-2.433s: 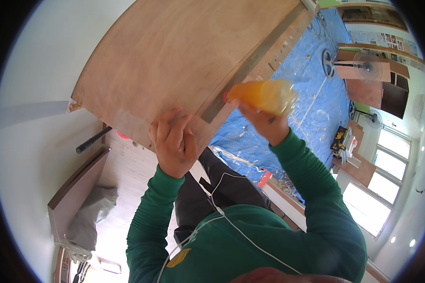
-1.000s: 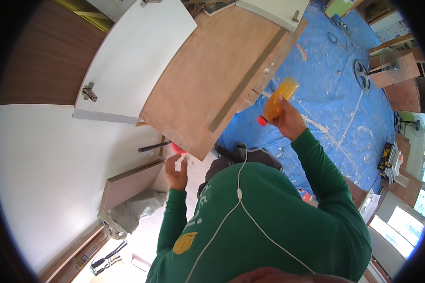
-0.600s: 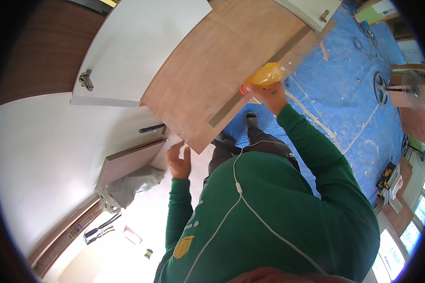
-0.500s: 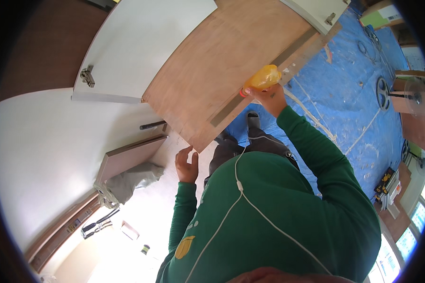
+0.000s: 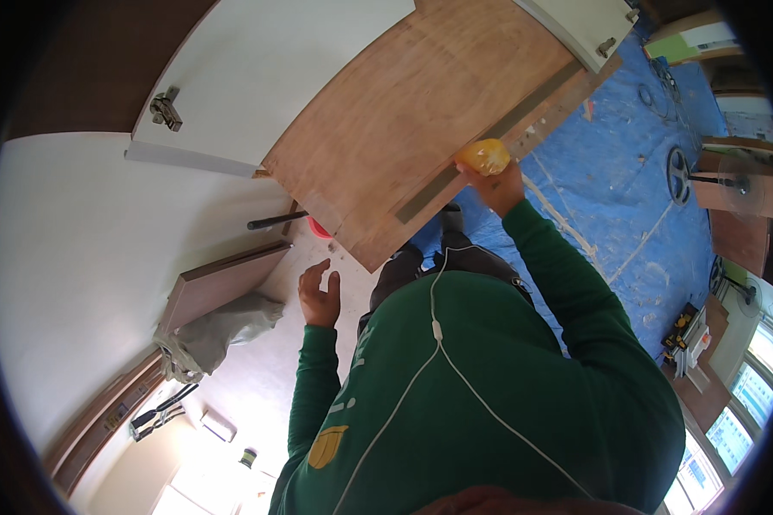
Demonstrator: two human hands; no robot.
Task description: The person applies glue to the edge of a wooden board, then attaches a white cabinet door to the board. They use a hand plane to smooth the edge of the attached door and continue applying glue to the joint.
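My right hand [image 5: 496,189] is wrapped round a yellow-orange, see-through squeeze bottle [image 5: 484,157] over the near edge of a wide wooden board [image 5: 386,120]. The bottle's base faces me, and its other end is hidden. A grey-brown strip [image 5: 428,196] runs along the board close to that edge. To the left, my left hand [image 5: 319,294] hangs in the air with fingers apart and nothing in them. It is clear of the board's near left corner, above the pale floor.
White doors [image 5: 258,77] with metal hinges stand at the board's far side. A red round thing [image 5: 319,227] and a black handle [image 5: 275,221] are beyond my left hand. Panels [image 5: 219,279] and a grey bag [image 5: 223,335] lean left. Blue sheeting [image 5: 593,180] covers the floor at right.
My left hand has drawn back from the board's corner. My right hand has turned the bottle, so its base faces me and its red end no longer shows. The red round thing has come into sight.
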